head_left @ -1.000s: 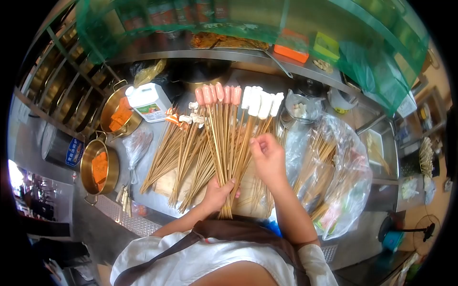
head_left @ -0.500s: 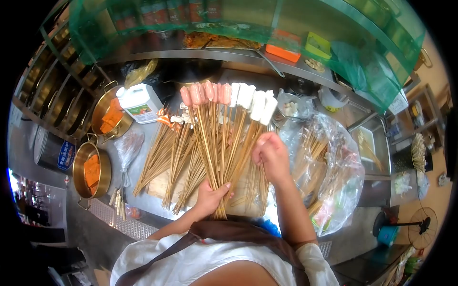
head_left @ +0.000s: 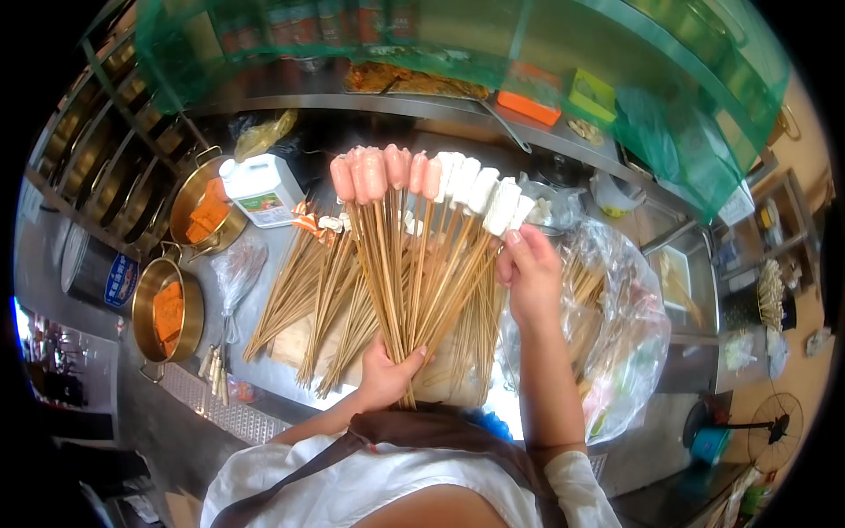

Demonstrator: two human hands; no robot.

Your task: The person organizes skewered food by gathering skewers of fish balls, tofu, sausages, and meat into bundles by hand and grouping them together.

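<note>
My left hand [head_left: 390,374] is wrapped round the lower ends of a fanned bundle of bamboo skewers [head_left: 385,273]. On the left of the fan the tips carry pink sausages [head_left: 371,173]; on the right they carry white, log-shaped food pieces [head_left: 480,191]. My right hand [head_left: 532,273] is closed, thumb and fingers pinching a skewer just under the rightmost white piece. Behind the fan, more skewers [head_left: 290,290] lie on the worktop, some tipped with orange-and-white striped pieces [head_left: 304,219].
Two brass-coloured pots [head_left: 141,308] with orange blocks stand left, near a white jug [head_left: 261,189]. A large clear plastic bag [head_left: 625,326] holding skewers lies right. Across the back runs a metal shelf [head_left: 308,104] with trays, under green netting [head_left: 704,114].
My right hand has moved up and slightly right, to the white pieces at the fan's right edge. That side of the fan has spread further right. My left hand keeps its grip.
</note>
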